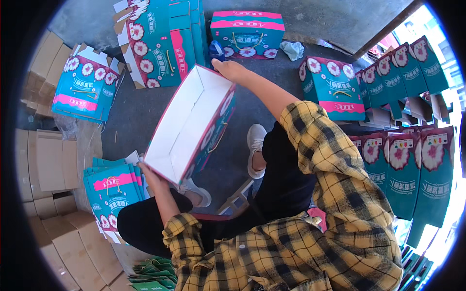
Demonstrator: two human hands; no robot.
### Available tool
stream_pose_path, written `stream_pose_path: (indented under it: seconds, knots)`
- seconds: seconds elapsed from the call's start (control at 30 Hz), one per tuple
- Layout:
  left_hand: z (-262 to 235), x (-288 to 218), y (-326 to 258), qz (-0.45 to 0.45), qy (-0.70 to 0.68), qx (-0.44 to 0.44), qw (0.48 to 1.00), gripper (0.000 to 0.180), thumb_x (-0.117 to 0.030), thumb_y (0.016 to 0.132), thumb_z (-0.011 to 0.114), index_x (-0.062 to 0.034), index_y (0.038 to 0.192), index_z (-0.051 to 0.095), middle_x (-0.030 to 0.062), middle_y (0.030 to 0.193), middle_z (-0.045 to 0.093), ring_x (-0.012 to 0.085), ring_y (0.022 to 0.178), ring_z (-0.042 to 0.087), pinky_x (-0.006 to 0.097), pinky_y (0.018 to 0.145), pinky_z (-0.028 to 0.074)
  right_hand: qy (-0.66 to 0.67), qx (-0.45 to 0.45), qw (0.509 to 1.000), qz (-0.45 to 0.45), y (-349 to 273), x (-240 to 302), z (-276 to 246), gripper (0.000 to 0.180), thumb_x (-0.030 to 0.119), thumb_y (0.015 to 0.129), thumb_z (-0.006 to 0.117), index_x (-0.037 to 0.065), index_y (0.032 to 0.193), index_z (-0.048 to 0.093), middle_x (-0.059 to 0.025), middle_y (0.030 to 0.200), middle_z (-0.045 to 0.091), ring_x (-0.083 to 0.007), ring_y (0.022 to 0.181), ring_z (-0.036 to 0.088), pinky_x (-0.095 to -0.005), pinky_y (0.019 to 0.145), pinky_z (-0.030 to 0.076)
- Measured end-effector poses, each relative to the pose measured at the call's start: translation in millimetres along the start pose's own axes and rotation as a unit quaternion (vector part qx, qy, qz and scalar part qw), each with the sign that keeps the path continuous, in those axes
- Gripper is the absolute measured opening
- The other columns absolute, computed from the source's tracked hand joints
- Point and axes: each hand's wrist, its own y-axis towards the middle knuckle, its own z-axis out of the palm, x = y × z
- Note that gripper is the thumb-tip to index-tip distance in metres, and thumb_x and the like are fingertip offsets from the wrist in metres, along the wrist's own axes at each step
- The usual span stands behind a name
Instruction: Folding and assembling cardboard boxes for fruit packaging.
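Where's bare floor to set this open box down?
A wide patch of dark floor lies between the open box and the flattened cartons at upper left. A smaller one lies below the crumpled cloth, between the right hand and the teal carton. Crowded: the right side, with upright cartons, and the left edge, with brown boxes.
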Motion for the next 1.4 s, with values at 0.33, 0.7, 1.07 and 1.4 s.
stream_pose_path:
  seconds: [0.33, 0.7, 1.07, 1.4]
  knots:
    - [-68.3, 32.5, 33.6, -0.158, -0.071, 0.242, 0.955, 0.05, -0.036, 0.092, 0.04, -0.0004, 0.126, 0.052, 0.0189, 0.124, 0.057, 0.0348, 0.11, 0.056, 0.044, 0.091, 0.049, 0.243, 0.297, 0.906, 0.179, -29.5, 6.9, -11.5, 0.067, 0.065, 0.09, 0.036, 0.014, 0.131, 0.053, -0.0115, 0.133, 0.052, -0.0292, 0.117, 0.053, -0.0511, 0.091, 0.044]
    - [44.5, -53.2, -57.5, 0.107, -0.008, 0.13, 0.986, 0.056, -0.042, 0.094, 0.042, -0.0052, 0.137, 0.039, 0.0123, 0.138, 0.043, 0.0254, 0.131, 0.036, 0.042, 0.106, 0.032, 0.398, 0.146, 0.906, 0.022, -40.0, 24.5, -70.4, 0.076, 0.067, 0.086, 0.045, 0.004, 0.128, 0.051, -0.0124, 0.122, 0.056, -0.0261, 0.115, 0.051, -0.0446, 0.101, 0.036]
    - [-14.2, 17.1, -39.6, 0.077, 0.003, 0.047, 0.996, 0.052, -0.043, 0.095, 0.047, -0.0145, 0.138, 0.041, 0.0095, 0.135, 0.048, 0.0293, 0.118, 0.052, 0.047, 0.09, 0.048, 0.355, 0.245, 0.901, 0.05, -63.7, 18.9, -42.8, 0.077, 0.065, 0.094, 0.021, 0.008, 0.143, 0.035, -0.0144, 0.143, 0.04, -0.0229, 0.128, 0.043, -0.038, 0.105, 0.037]
    - [46.7, 27.0, -60.6, 0.093, 0.2, 0.116, 0.969, 0.05, -0.035, 0.098, 0.045, 0.0028, 0.131, 0.048, 0.012, 0.13, 0.052, 0.0204, 0.118, 0.05, 0.032, 0.1, 0.037, -0.117, 0.26, 0.954, 0.09, -16.9, -35.2, -37.1, 0.039, 0.032, 0.084, 0.054, 0.005, 0.11, 0.064, -0.0167, 0.107, 0.065, -0.0258, 0.098, 0.063, -0.0411, 0.08, 0.051]
